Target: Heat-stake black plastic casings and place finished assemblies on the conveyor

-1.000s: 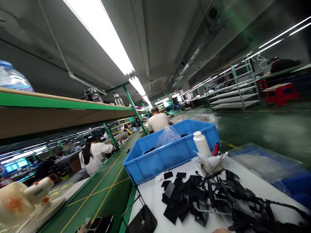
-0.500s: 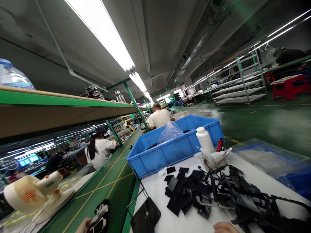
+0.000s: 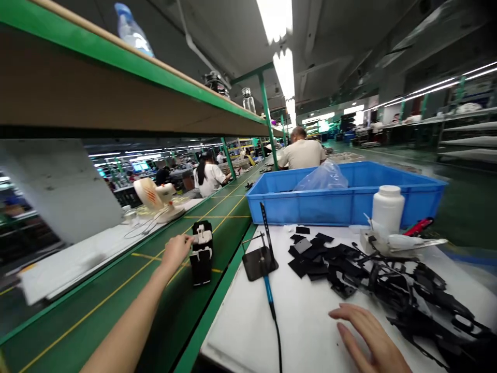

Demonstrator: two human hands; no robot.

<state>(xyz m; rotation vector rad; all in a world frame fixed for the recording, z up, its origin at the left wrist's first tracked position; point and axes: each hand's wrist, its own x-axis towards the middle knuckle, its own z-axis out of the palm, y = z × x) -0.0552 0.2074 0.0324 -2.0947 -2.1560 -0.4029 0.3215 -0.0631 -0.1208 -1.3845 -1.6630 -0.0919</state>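
Observation:
My left hand (image 3: 177, 253) reaches over the green conveyor belt, its fingers pinched at the left edge of a black plastic part with whitish fittings (image 3: 202, 234). Directly in front of it on the belt is a second black part (image 3: 201, 267), also with a pale fitting along its top. My right hand (image 3: 367, 331) hovers over or rests on the white tabletop (image 3: 310, 321), with thumb and fingers apart and nothing in them. Closest to it are a pile of black flat pieces (image 3: 316, 256) and a tangle of black plastic frames (image 3: 411, 290).
A blue-handled soldering iron (image 3: 268, 290) leans on a dark stand (image 3: 256, 264). Behind the pile stand a blue bin (image 3: 310, 207) with a plastic bag and a white bottle (image 3: 388, 207). A shelf (image 3: 155, 88) overhangs the belt; a fan (image 3: 153, 197) and co-workers are beyond.
My view has turned left and levelled. Both hands show more fully now. The black parts beside my left hand appear farther up the picture, and the soldering iron's blue handle has come into view.

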